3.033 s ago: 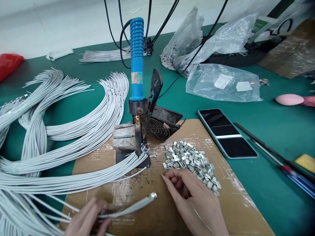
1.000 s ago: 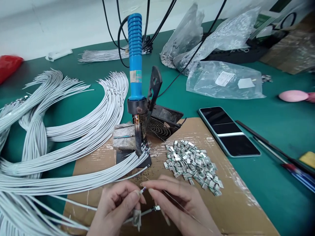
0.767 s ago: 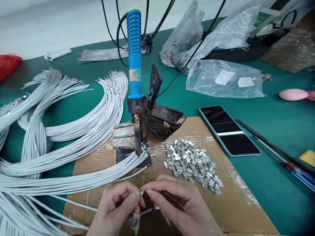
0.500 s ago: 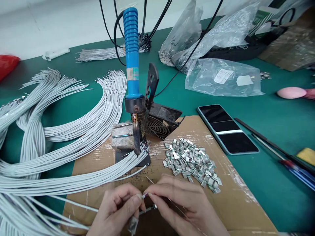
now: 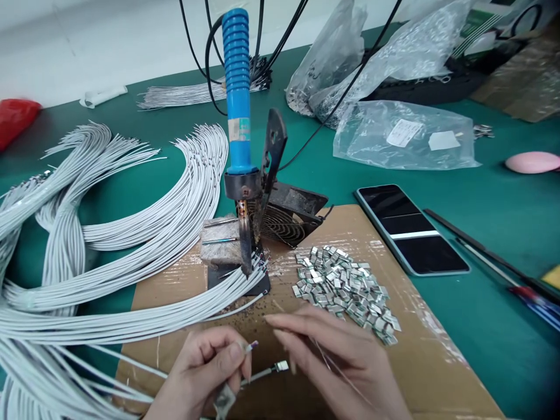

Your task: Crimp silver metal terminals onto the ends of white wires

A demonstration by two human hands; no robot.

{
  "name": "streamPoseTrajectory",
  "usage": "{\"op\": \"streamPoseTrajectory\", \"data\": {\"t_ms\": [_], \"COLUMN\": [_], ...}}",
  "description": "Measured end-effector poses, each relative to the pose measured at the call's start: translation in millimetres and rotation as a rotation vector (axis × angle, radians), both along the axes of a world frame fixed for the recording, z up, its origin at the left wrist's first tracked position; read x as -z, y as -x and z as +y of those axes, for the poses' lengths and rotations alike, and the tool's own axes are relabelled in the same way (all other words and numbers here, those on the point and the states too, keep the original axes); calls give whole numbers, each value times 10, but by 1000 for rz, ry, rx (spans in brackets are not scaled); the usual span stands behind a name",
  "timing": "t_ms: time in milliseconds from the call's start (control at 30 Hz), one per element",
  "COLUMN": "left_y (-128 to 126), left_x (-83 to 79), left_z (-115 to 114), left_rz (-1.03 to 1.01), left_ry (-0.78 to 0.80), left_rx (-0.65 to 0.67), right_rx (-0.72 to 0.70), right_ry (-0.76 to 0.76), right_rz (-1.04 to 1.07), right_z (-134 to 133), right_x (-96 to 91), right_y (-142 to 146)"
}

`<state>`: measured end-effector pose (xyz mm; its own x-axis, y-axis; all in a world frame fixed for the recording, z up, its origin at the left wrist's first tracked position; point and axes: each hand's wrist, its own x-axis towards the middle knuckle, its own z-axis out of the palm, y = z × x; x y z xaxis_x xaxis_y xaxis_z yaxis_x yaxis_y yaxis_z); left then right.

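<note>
My left hand (image 5: 205, 367) is closed on a white cable (image 5: 249, 347), pinched between thumb and forefinger, its end with tiny coloured wires pointing right. Below it, a second cable ends in a small metal connector (image 5: 280, 366) and emerges from beneath the same hand. A crumpled translucent piece (image 5: 224, 401) hangs under the left fingers. To the right, my right hand (image 5: 332, 356) holds thin solder wire (image 5: 339, 373) running through its fingers; its thumb and fingertips are slightly apart. Ahead of both hands stands a blue-handled soldering iron (image 5: 238, 116), tip downward in a holder.
A heap of small metal connectors (image 5: 345, 289) lies on the cardboard (image 5: 420, 350). Bundles of white cables (image 5: 144, 297) fill the left side. A phone (image 5: 411, 230), plastic bags (image 5: 402, 134), a small fan (image 5: 289, 213) and a tweezers-like tool (image 5: 472, 248) lie around.
My right hand has drawn away from the cable end, its fingertips parting. My left hand keeps the cable, and the lower connector now shows fully. The view has shifted slightly.
</note>
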<state>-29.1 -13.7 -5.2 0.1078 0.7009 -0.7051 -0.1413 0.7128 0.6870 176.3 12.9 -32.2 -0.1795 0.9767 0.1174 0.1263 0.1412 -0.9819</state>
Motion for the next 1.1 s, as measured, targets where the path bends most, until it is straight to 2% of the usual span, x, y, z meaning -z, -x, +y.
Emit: {"op": "streamPoseTrajectory", "data": {"t_ms": [100,233,367,533,633,733,767,833,967,1100], "left_y": [2,8,14,5,-3,-1,0,-4,-36,-55], "left_x": [-3,-7,5,27,26,12,7,2,15,25], "left_z": [9,21,17,1,-12,-24,-27,-28,-27,-32], "left_rz": [-5,-17,-22,-26,-1,11,12,14,23,32], "left_ry": [-4,11,29,33,3,-5,-5,0,-29,-89], "left_rx": [-3,29,49,51,35,-17,-43,-82,-104,-123], "right_rx": [-162,-225,-241,-166,-157,92,200,289,128,20], "right_ry": [-63,-144,-227,-491,-535,-426,-341,-170,58,423], "right_rz": [-19,-51,-111,-284,-285,-160,-135,-54,60,255], "right_z": [-11,-10,-10,-71,-98,-84,-72,-48,-47,-97], "right_x": [23,15,20,121,136,94,75,43,15,-8], "right_y": [55,83,55,14,-11,-79,-108,-141,-11,208]}}
